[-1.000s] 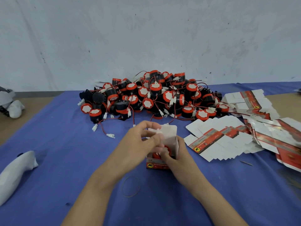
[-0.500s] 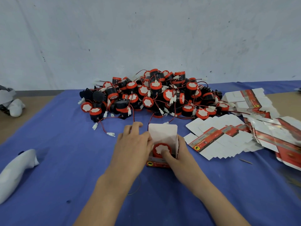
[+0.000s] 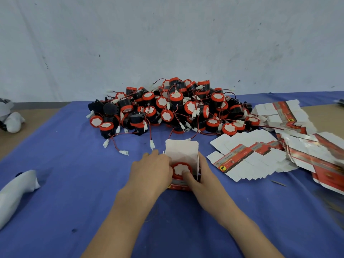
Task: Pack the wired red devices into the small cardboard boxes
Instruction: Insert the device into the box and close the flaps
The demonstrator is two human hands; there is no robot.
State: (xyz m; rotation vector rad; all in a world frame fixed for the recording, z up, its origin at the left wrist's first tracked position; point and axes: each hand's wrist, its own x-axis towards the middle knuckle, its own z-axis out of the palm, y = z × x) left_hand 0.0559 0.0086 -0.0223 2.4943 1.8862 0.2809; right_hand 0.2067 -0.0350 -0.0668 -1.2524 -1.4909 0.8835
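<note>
Left grip (image 3: 150,170) holds open box (image 3: 181,151) containing red device (image 3: 177,167).

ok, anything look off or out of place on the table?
No damage visible. The flat box blanks lie in a ragged fan at right, and wires from the device pile trail loose onto the blue cloth. The open box stands upright, red device seated in it.

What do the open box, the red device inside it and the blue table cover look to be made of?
The box looks like thin card, matte white inside, red print outside; its flap stands folded up. The device is likely moulded plastic: red rim around a white face, perhaps a sticker. The table cover looks like matte blue cloth, lightly stained; weave unclear.
</note>
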